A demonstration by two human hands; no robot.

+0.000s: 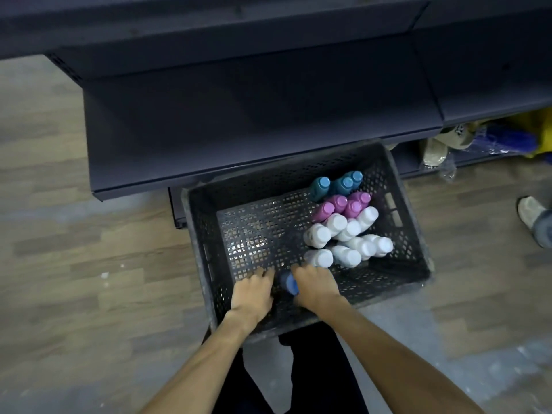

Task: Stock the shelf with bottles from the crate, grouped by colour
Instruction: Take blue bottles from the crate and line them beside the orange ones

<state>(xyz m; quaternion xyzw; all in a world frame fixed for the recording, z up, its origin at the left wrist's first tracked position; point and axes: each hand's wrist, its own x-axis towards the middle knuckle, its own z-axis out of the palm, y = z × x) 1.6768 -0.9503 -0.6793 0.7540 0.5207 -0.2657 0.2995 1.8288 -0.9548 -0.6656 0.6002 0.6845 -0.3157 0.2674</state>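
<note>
Your left hand and right hand reach into the near end of the crate, flanking a blue-capped bottle; the blur hides whether either grips it, though the fingers look loosely spread. Expect a small rigid plastic bottle, probably light unless full and likely smooth, so wrap the body below the cap rather than pinching the cap. The teal bottles, pink bottles and white bottles cluster by the crate's right wall. The dark shelf stands just beyond.
</note>
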